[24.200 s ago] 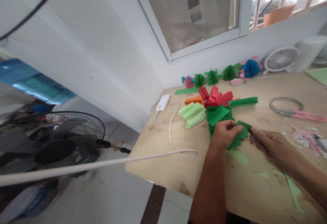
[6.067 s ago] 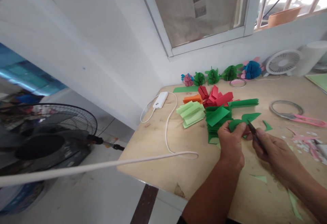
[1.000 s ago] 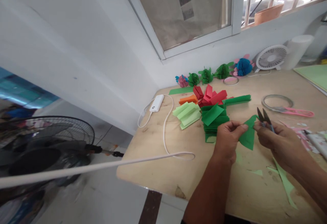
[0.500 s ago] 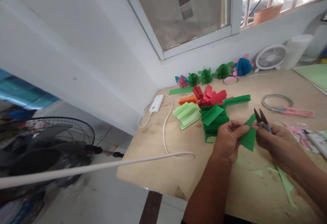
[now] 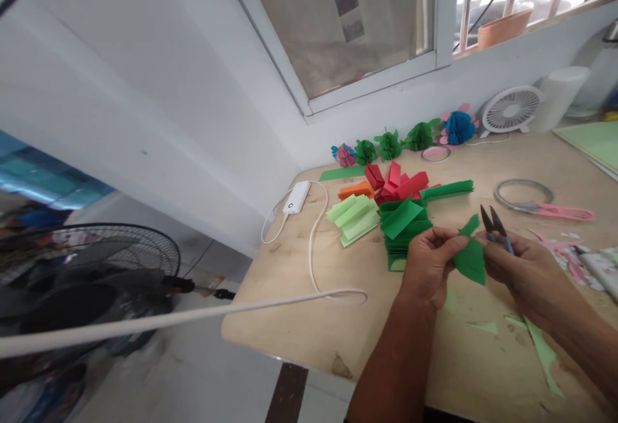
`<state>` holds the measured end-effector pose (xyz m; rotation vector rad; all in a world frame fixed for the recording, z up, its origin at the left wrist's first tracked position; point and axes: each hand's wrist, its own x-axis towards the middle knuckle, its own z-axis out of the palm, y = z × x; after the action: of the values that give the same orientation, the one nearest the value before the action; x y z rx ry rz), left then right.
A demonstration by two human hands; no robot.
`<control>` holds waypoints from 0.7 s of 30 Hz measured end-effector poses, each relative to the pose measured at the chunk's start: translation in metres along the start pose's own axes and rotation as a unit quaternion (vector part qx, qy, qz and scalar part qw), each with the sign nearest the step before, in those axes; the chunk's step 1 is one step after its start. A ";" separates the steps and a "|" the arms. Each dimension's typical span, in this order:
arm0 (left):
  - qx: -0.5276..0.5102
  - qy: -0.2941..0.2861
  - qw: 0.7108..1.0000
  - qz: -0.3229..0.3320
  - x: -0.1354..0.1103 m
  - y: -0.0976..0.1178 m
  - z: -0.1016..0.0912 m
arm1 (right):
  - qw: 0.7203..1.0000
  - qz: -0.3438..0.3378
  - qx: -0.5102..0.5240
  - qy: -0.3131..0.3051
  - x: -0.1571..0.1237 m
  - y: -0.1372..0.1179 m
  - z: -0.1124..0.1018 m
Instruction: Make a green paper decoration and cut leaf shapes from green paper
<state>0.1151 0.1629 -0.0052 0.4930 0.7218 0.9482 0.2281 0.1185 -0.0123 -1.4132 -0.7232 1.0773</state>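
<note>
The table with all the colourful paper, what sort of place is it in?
Perhaps a craft corner in a home or small workroom: pleated paper figures stand along the wall, folded red papers lie on the wooden table, and the right hand holds dark-bladed scissors.

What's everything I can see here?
table: one, beige, right
paper figures: five, green, blue, pink, table's back
small fan: one, white, back
cylinder: one, white, beside small fan
folded papers: several, red, orange, green, centre
corded device: one, white, table's left
tool: one, pink, right
ring: one, grey, right
scraps: many, pink, white, green, right
floor fan: one, black, left
window: one, white-framed, above
cut paper: one, green, right
snips: one, dark, right
left hand: one, bare, holding cut paper
right hand: one, bare, holding snips
</note>
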 end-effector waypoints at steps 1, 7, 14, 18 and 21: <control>-0.007 0.001 1.000 0.004 0.000 0.001 0.000 | 1.000 0.006 0.009 -0.007 -0.001 -0.001 0.000; -0.057 0.010 0.998 0.040 0.000 0.008 -0.002 | 0.996 0.028 0.054 -0.059 -0.002 -0.001 0.000; -0.095 0.006 0.994 0.055 0.001 0.014 -0.003 | 0.992 0.057 0.040 -0.102 -0.002 0.006 -0.004; -0.100 0.008 0.994 0.042 0.001 0.015 -0.003 | 0.992 0.038 -0.004 -0.119 -0.002 0.010 -0.006; -0.106 0.002 0.994 0.040 0.000 0.016 -0.003 | 0.994 0.022 -0.029 -0.106 -0.001 0.014 -0.007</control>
<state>0.1048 0.1712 0.0034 0.3352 0.6009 1.0881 0.2317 0.1121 -0.0267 -1.3824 -0.8838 1.2629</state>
